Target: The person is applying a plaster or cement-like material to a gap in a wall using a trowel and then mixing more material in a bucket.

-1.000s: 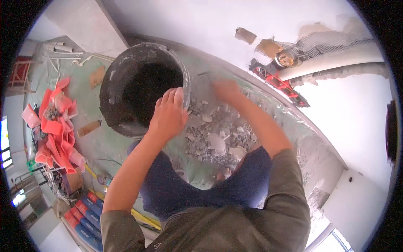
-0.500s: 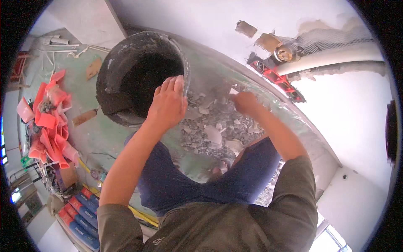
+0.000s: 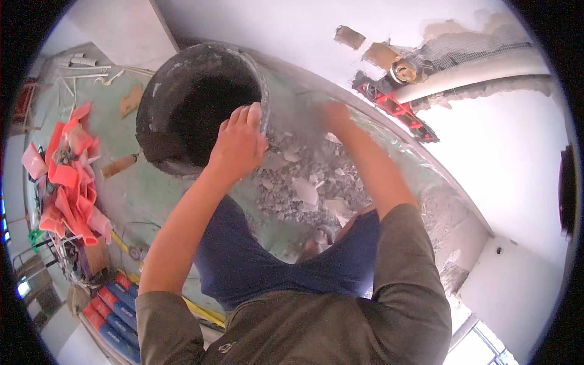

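Note:
A large black bucket (image 3: 159,131) leans with its dark mouth facing me, at the upper left of centre. The fingers of my left hand (image 3: 238,143) are hooked over the bucket's right rim and closed on it. Grey and white rubble (image 3: 304,191), with chips of broken plaster among it, lies spread between my knees and the bucket. Beyond its far edge my right hand (image 3: 334,115) is low over the floor in a cloud of grey dust. Motion and dust smear its fingers, so I cannot tell what they hold.
Pink-red foam strips (image 3: 76,173) are piled at the left, with a wooden-handled tool (image 3: 120,165) beside them. Blue and red packages (image 3: 115,316) lie lower left. The white wall at the right carries a white pipe (image 3: 468,82) and a red level-like frame (image 3: 398,109).
My right hand has moved left and farther from me, toward the bucket, and the dust around it is thicker. The white piece seen by its fingers no longer shows. My left hand keeps its hold.

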### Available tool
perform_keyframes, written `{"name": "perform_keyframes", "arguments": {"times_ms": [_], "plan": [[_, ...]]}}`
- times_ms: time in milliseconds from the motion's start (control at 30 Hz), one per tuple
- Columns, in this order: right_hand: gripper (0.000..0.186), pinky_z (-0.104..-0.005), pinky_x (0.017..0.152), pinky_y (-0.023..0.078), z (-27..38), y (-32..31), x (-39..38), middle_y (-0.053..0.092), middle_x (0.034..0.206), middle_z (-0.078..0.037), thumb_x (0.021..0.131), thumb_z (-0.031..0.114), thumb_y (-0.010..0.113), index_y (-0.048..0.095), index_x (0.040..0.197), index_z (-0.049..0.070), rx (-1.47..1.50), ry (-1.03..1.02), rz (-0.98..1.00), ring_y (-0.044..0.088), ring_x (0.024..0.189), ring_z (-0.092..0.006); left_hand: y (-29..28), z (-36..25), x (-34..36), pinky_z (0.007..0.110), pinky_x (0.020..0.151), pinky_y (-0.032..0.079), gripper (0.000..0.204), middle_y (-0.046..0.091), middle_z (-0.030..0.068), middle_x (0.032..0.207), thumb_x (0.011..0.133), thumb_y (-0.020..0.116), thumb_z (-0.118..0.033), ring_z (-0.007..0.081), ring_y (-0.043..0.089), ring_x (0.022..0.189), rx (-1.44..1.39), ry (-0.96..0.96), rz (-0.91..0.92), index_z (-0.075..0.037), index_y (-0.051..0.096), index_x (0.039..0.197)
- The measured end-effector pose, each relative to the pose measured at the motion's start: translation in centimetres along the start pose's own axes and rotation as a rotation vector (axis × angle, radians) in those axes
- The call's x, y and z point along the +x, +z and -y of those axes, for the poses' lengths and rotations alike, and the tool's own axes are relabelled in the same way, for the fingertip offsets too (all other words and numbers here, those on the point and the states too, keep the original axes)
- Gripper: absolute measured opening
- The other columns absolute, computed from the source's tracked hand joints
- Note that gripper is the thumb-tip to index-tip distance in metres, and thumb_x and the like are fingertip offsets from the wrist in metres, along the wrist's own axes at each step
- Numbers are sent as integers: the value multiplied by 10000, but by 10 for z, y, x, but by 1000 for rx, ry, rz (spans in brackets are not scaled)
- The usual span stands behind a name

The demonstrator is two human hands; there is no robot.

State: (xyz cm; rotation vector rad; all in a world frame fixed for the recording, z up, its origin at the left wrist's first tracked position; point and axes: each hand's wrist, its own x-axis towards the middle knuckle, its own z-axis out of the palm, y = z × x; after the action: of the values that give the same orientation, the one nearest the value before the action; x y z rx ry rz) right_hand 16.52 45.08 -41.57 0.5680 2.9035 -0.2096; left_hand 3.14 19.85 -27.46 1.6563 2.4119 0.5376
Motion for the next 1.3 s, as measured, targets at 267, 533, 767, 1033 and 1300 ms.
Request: {"name": "perform_keyframes", "arguments": {"times_ms": [267,533,767,1033,1300], "plan": [[127,-462,640,554,57,-10,-88,685,788,-177,740,134,611,652,814,39,66,65,154,688,793,-355,-8,2,-6,467,995,405,582,486,220,1277,848,590,-162,379,449,1229,55,-27,-9,33,344,1339],[185,-476,650,544,99,2,-155,679,791,-173,734,149,602,621,894,58,86,-3,381,682,770,-368,-1,2,-5,458,976,418,561,496,190,1259,848,586,-167,346,448,1235,55,-24,-18,9,355,1328],[413,-485,760,530,89,-53,-157,680,975,-172,805,149,512,600,1201,223,163,142,364,663,915,-376,-7,3,-7,451,965,425,537,497,171,1257,858,582,-175,327,445,1239,68,-27,3,-9,363,1319],[251,-499,736,544,5,18,-39,697,836,-175,811,170,557,657,996,32,119,351,114,686,830,-366,1,-2,-1,473,979,411,583,480,206,1277,840,587,-151,376,442,1238,15,-37,17,14,337,1340],[217,-484,694,553,106,11,-120,690,817,-194,780,133,562,649,927,-1,39,127,175,695,795,-346,0,8,-7,469,992,405,580,477,203,1284,842,589,-161,364,437,1247,27,-55,0,9,345,1340]]}}
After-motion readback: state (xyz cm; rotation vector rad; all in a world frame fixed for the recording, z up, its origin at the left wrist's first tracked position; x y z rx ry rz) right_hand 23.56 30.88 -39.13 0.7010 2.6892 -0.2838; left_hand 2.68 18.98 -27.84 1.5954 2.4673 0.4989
